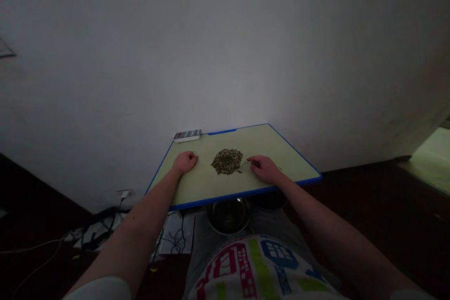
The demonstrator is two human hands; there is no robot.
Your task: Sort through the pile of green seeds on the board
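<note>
A loose round pile of small brown-green grains or dried bits [227, 161] lies on a pale board with a blue rim [281, 150]. My left hand [185, 162] rests on the board to the left of the pile, curled into a fist with nothing showing in it. On the other side, my right hand [264, 168] has its thumb and fingers bent together near the pile's right edge. A faint, clear-looking piece [245, 166] shows at those fingertips; its kind is too blurred to tell.
A phone-like device on a white block [187, 135] sits at the board's far left corner, near the wall. Below the front edge, a shiny metal bowl [229, 218] is on my lap. Cables [105, 222] and a wall plug [124, 193] are at lower left.
</note>
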